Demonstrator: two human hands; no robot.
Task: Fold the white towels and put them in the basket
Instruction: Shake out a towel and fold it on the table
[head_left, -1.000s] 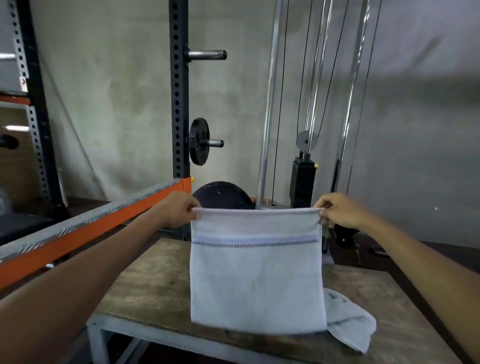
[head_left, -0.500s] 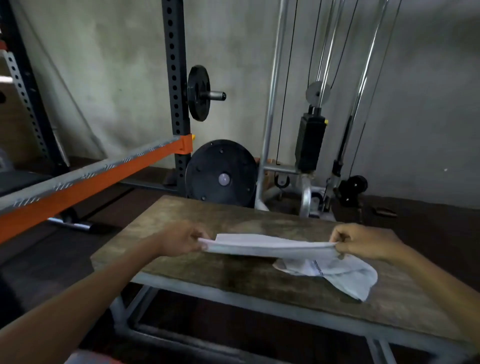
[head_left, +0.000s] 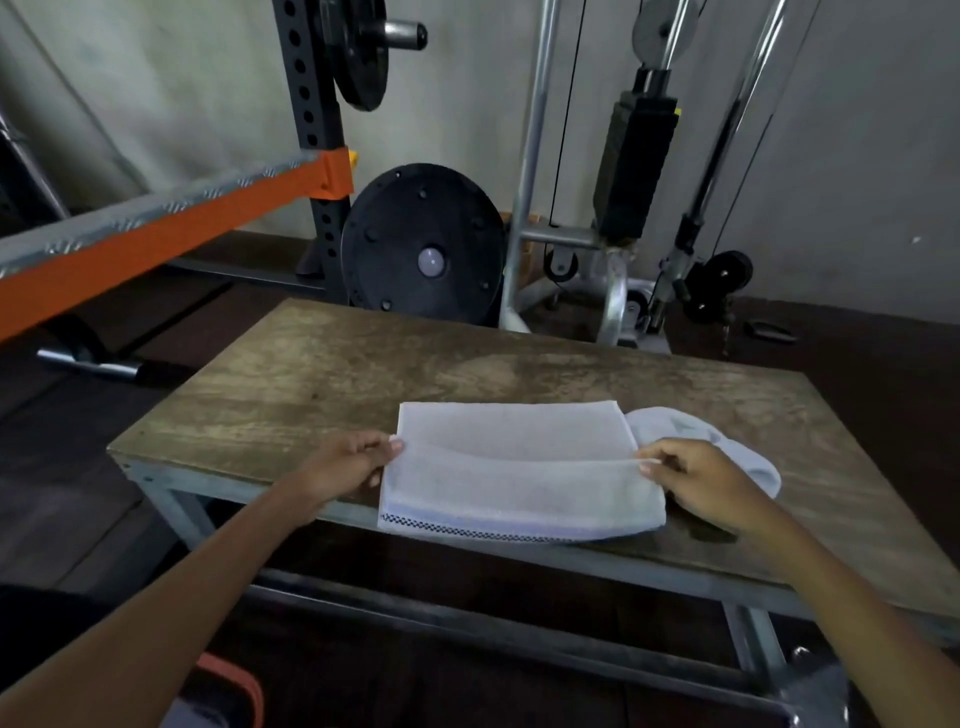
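The white towel (head_left: 519, 467) lay flat on the tabletop (head_left: 363, 374), close to the near edge and a little right of the middle. Its near hem, marked by a dark stitched band, hung slightly over that edge. A doubled layer covered the near half, and its free edge ran straight across the cloth from side to side. The left hand (head_left: 343, 467) pinched the left end of that edge, its grip narrow, with thumb and fingertips closed on the cloth. The right hand (head_left: 696, 483) pinched the right end in the same narrow grip. A second towel (head_left: 727, 447), crumpled into a soft heap, lay against the right side of the first, partly behind the right hand.

The worn wooden top sat on a grey metal frame (head_left: 519, 566). Past the far edge a large black weight plate (head_left: 423, 244) stood on its rim against a black upright (head_left: 306, 104) drilled with holes. An orange beam (head_left: 156, 228) ran from that upright towards the left. Right of the plate rose a cable machine's weight stack (head_left: 636, 166) between steel rods. At the bottom, near the left forearm, an orange-edged object (head_left: 234, 691) was too cut off to tell.
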